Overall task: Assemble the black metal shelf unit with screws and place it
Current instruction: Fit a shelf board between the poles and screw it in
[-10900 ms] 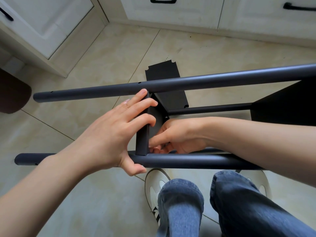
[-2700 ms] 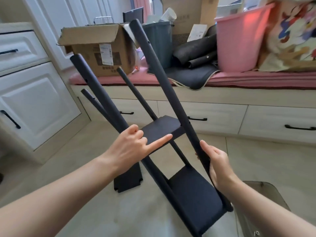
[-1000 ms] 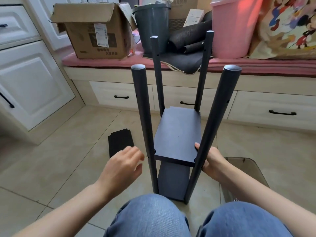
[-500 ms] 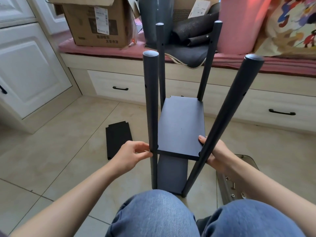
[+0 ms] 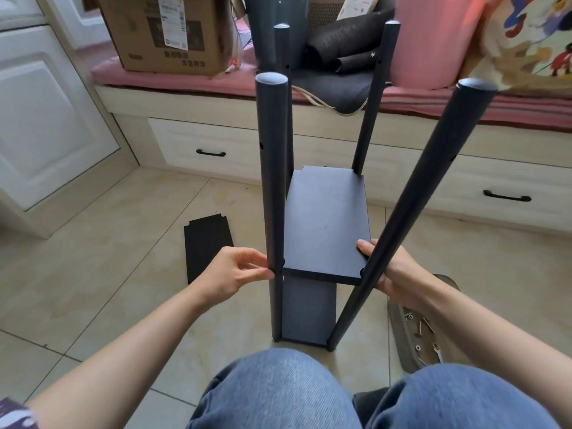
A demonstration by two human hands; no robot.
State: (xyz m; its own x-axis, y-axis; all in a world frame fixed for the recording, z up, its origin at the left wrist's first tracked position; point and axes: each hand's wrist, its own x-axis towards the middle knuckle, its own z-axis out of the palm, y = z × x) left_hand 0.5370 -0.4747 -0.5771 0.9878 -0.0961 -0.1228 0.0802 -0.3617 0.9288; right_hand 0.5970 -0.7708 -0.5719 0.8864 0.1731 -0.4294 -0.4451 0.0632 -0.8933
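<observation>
Left hand (image 5: 238, 270) pinching near-left post (image 5: 272, 181); right hand (image 5: 390, 267) gripping near-right post (image 5: 411, 209). Risk: splayed posts straining shelf (image 5: 326, 218) screws, likely misalignment.

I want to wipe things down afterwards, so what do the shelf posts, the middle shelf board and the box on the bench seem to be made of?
The posts look like metal tube with a matte black coat: even, dull sheen, round capped ends, small drilled holes. The middle shelf board has the same flat dark finish; likely thin painted metal, though the look leaves it open. The box is brown corrugated cardboard with a printed label.
</observation>
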